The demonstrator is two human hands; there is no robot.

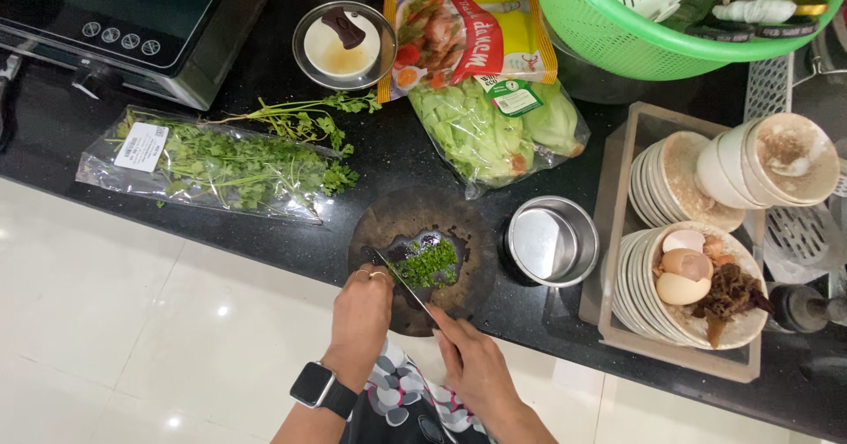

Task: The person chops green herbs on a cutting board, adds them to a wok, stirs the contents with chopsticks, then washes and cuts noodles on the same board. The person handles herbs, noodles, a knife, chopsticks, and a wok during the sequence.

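A round dark wooden chopping board (397, 219) lies at the counter's front edge. A small heap of chopped green herbs (430, 265) sits on it. My right hand (468, 360) grips the handle of a knife (401, 278), whose blade lies across the board beside the heap. My left hand (362, 312), with a ring and a watch on the wrist, rests fingertips on the blade's tip end, at the left of the herbs.
A plastic bag of coriander (212, 166) lies left of the board. Behind it are a bag of leafy greens (481, 131), a small bowl of sauce (344, 47) and a stove (115, 20). A steel bowl (551, 241), stacked plates with eggshells (697, 289) and a green basket (653, 20) stand right.
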